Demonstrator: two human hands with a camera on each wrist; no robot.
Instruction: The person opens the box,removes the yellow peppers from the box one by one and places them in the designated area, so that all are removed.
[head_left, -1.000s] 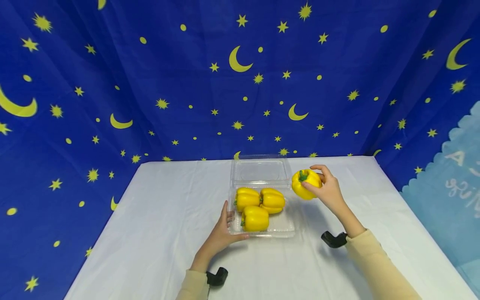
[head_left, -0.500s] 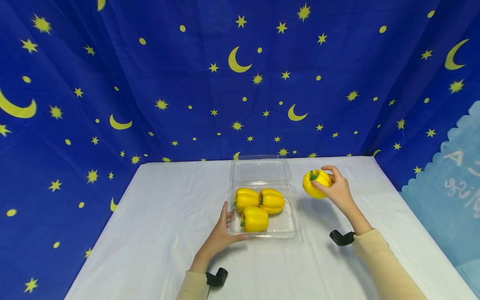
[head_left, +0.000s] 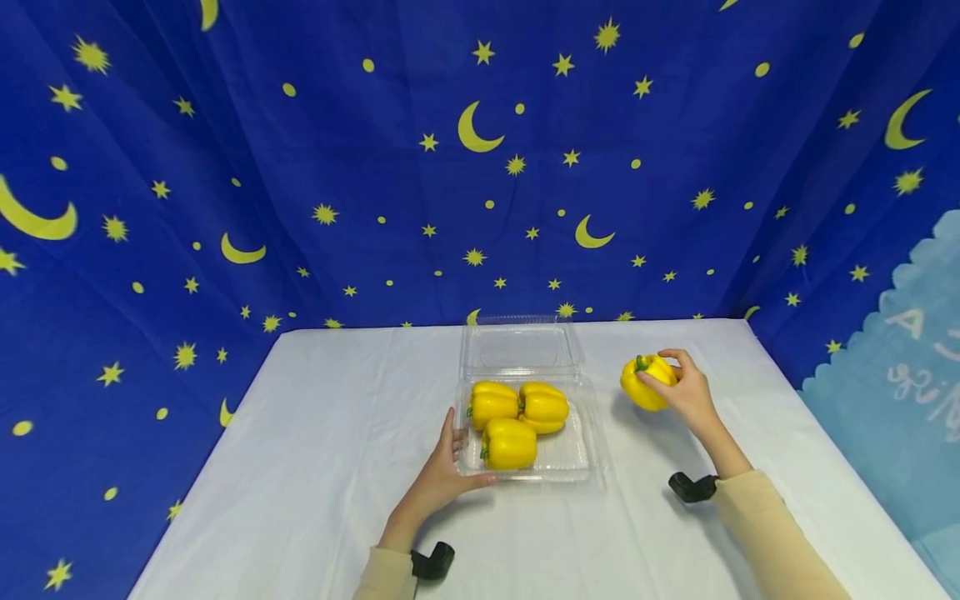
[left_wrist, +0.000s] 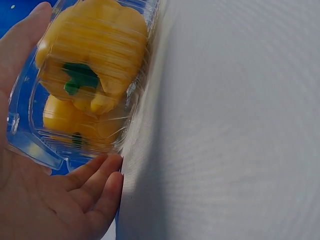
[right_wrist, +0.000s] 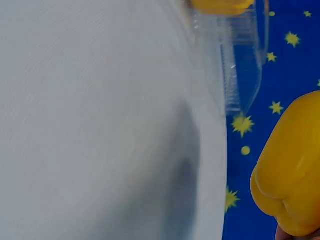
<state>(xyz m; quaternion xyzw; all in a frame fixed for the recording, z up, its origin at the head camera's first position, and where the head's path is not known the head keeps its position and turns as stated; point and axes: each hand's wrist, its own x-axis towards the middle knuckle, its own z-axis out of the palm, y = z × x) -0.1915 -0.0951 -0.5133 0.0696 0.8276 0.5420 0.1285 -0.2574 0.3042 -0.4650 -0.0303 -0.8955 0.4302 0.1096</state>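
Observation:
My right hand (head_left: 692, 398) holds a yellow bell pepper (head_left: 647, 383) with a green stem above the table, right of the clear plastic clamshell box (head_left: 573, 454). In the right wrist view, the held pepper (right_wrist: 290, 170) is at the right edge and most of the hand is out of frame. Three more yellow peppers lie inside the box, the nearest pepper (head_left: 510, 444) at the front. My left hand (head_left: 441, 471) rests against the box's front-left corner, fingers along the left side and thumb at the front edge. In the left wrist view, its fingers (left_wrist: 102, 192) look relaxed beside the box wall.
The box's hinged lid (head_left: 519, 348) lies folded back toward the rear of the table. A white cloth (head_left: 337, 433) covers the table. Behind it hangs a blue curtain (head_left: 375, 167) with yellow moons and stars. A light-blue panel (head_left: 915, 333) is at the right.
My right hand has carried the pepper to the right, away from the box, and now slightly lower. The left hand and the box stay in place; the head view has tilted slightly.

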